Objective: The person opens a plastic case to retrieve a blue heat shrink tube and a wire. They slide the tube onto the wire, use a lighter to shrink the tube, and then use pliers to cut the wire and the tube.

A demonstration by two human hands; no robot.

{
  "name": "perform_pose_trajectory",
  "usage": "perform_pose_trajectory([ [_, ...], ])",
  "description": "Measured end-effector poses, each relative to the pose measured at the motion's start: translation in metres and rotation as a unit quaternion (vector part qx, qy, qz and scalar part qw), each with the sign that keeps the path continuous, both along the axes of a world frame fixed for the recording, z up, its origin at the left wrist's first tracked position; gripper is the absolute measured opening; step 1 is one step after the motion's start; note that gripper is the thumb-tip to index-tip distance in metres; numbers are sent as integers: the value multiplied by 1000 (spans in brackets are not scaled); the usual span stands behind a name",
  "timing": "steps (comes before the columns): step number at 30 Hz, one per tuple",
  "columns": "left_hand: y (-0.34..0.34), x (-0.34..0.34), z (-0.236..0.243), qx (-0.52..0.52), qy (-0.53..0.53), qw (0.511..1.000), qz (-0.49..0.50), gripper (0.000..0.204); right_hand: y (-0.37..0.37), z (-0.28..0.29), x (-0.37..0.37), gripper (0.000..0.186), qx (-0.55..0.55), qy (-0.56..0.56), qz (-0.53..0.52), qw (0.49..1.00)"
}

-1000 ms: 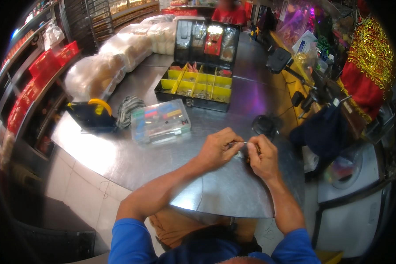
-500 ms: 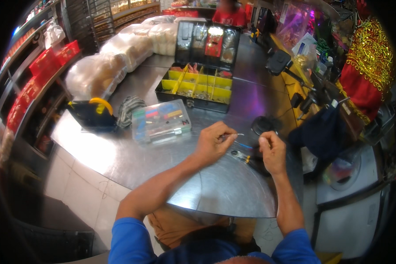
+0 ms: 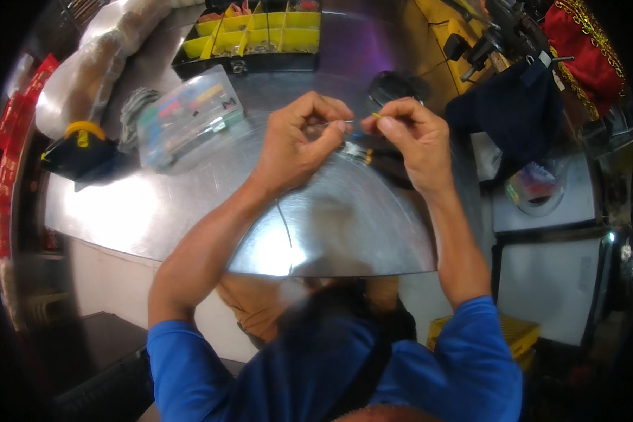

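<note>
Both my hands are above the steel table, their fingertips a short gap apart. My left hand (image 3: 304, 137) pinches a thin wire (image 3: 349, 122) whose pale end pokes out past the thumb. Below that wrist a thin grey cable (image 3: 286, 228) runs down over the table edge; whether it joins the wire is hidden. Between thumb and forefinger of my right hand (image 3: 415, 137) sits a small yellow piece (image 3: 376, 114), too small to name. A bit of blue (image 3: 357, 133) shows between the hands. Just under them lies a small hand tool with yellow-marked handles (image 3: 359, 152), partly covered.
On the table (image 3: 211, 218) stand a clear compartment case (image 3: 190, 116) and a black toolbox with yellow compartments (image 3: 260, 39). Grey gloves (image 3: 137, 116) and a black-and-yellow holder (image 3: 81, 155) are at left. A round black object (image 3: 394, 88) lies beyond my right hand; dark cloth (image 3: 517, 116) hangs at right.
The view has tipped downward. My hands have come closer together, and the yellow piece now shows in my right fingers. The grey cable has come into sight below my left wrist.
</note>
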State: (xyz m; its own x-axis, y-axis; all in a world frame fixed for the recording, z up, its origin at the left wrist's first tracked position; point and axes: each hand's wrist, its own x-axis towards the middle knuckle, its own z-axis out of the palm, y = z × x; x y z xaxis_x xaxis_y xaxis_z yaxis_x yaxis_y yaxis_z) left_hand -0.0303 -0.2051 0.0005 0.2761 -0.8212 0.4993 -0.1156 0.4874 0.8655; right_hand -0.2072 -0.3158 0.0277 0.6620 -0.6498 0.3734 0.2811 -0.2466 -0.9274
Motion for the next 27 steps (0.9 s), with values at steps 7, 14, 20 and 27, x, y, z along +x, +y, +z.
perform_pose_trajectory([
  [7,-1,1,1,-15,20,998,-56,3,-9,-8,-2,11,10,4,66,998],
  [14,-3,2,1,-32,-18,999,-39,3,-9,-7,0,11,31,-24,82,996],
  [20,-1,1,3,-41,-52,998,-14,5,-10,-6,0,10,98,-51,110,988],
  [27,-7,0,0,-77,-47,996,16,7,-11,-9,0,10,119,-51,118,984],
])
